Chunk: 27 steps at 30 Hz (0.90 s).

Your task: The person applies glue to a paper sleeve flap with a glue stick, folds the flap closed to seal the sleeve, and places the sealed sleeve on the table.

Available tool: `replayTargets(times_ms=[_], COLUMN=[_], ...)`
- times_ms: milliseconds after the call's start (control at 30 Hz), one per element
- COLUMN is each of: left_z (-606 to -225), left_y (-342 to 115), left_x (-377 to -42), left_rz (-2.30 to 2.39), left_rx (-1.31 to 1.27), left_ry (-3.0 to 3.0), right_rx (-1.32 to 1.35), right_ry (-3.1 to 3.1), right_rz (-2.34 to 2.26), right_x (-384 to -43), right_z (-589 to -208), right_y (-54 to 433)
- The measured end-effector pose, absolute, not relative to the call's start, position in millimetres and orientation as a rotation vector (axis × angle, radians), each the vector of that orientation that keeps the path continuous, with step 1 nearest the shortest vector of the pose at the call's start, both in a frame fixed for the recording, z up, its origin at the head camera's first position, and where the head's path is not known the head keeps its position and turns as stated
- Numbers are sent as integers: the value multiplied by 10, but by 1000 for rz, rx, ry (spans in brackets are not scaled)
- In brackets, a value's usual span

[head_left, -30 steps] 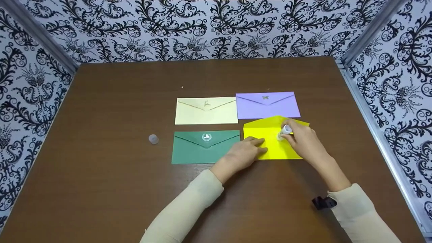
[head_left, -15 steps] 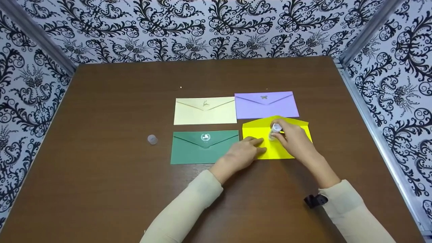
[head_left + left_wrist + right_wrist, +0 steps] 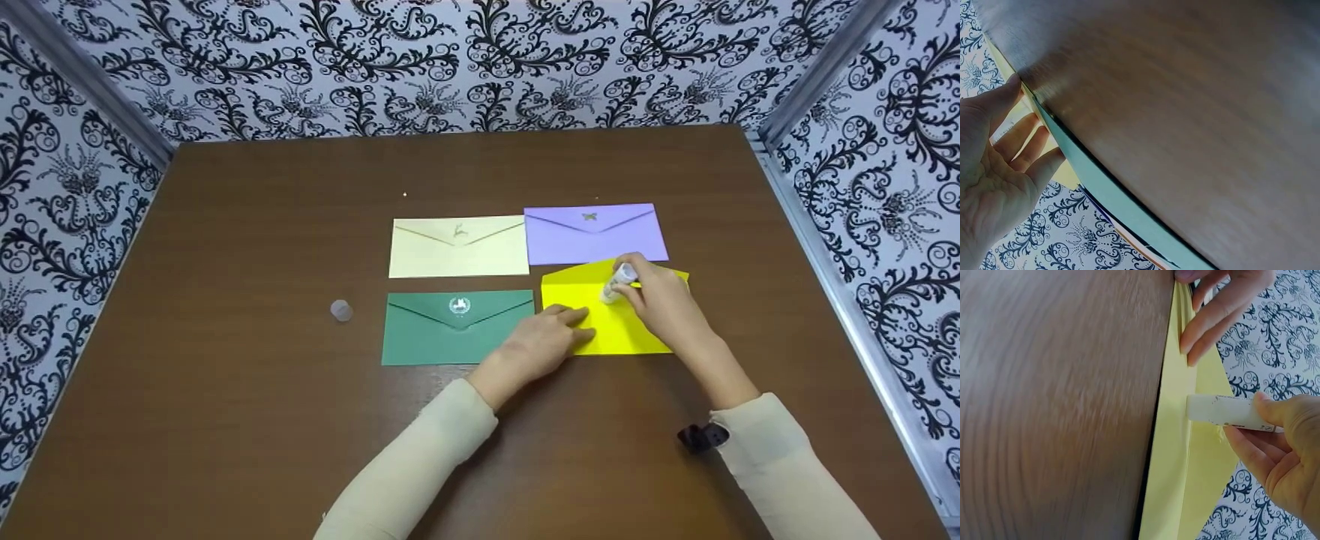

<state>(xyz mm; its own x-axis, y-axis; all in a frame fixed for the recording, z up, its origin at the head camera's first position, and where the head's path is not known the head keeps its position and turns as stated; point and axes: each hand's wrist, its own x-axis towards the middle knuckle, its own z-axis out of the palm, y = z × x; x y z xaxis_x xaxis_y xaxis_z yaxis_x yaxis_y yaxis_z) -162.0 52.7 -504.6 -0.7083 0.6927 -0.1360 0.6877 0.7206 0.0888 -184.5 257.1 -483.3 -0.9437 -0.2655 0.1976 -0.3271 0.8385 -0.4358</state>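
A yellow envelope (image 3: 570,300) lies with its flap spread away from the person. My right hand (image 3: 664,300) pinches a white glue stick (image 3: 1224,412) between thumb and fingers. Its lower end meets the yellow paper near the middle, and the stick leans in the head view. My left hand (image 3: 536,341) rests with extended fingertips on the envelope's left part, holding nothing. In the left wrist view, the fingers of the left hand (image 3: 1010,152) stretch over the yellow paper beside the green envelope's edge.
A green envelope (image 3: 427,337) with a round white sticker lies left of the yellow one. Behind are a cream envelope (image 3: 457,259) and a purple envelope (image 3: 596,240), both with flaps down. A small whitish cap (image 3: 341,310) stands at the left on the brown table (image 3: 225,375).
My right hand has slid the glue stick leftward over the yellow envelope, then slightly up, and the stick now tilts more. The left hand stays in place.
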Motion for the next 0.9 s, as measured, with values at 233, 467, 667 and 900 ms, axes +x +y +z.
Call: replayTargets(times_ms=[233, 467, 667, 900], left_z=[-5038, -5039, -5039, -5042], left_y=[534, 532, 522, 520], left_x=[-1626, -1627, -1620, -1615], left_rz=[51, 54, 68, 68], left_rx=[1107, 1101, 1106, 1123], left_ry=[2752, 2749, 2754, 2772], right_rx=[381, 380, 355, 372], right_ry=[-2922, -2938, -2938, -2933], right_rz=[722, 673, 707, 718], right_x=[-1805, -1760, -1706, -1643], right_z=[-4786, -4781, -4775, -4768], right_y=[2652, 2728, 2771, 2799])
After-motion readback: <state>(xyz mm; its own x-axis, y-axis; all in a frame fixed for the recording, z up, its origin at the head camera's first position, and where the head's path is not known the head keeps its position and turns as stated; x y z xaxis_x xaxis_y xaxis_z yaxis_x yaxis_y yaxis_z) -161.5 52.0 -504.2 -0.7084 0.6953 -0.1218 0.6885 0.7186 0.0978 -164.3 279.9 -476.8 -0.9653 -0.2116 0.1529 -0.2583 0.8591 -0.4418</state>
